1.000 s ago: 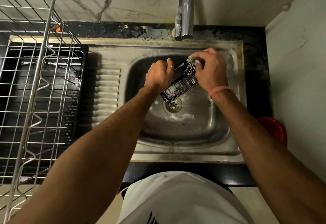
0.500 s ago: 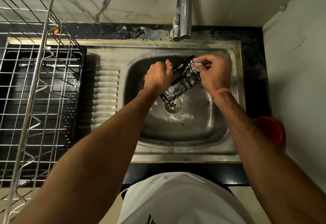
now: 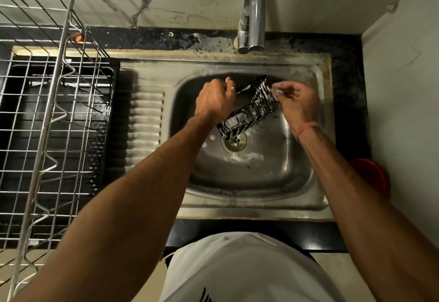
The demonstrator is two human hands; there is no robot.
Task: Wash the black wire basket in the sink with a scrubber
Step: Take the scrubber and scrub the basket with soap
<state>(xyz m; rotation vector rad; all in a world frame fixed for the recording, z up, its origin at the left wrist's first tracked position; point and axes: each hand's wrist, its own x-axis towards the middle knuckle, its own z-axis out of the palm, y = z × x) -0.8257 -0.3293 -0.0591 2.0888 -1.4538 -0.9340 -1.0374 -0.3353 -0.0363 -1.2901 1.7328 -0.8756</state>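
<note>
The black wire basket (image 3: 251,111) hangs tilted over the steel sink (image 3: 261,183), soapy foam on its wires, its lower end just above the drain (image 3: 235,141). My left hand (image 3: 215,101) grips the basket's upper left rim. My right hand (image 3: 297,102) is at the basket's upper right corner, fingers curled and pinching a small foamy scrubber (image 3: 276,92) against the wires. Most of the scrubber is hidden in the fingers.
A chrome tap (image 3: 253,14) stands over the sink's far edge, no water running. A steel wire dish rack (image 3: 47,121) on a black tray fills the left counter. A red round object (image 3: 373,178) sits right of the sink. Foam lies near the drain.
My right hand has slid right, off the basket's top to its upper right corner. The basket and my left hand stayed nearly in place.
</note>
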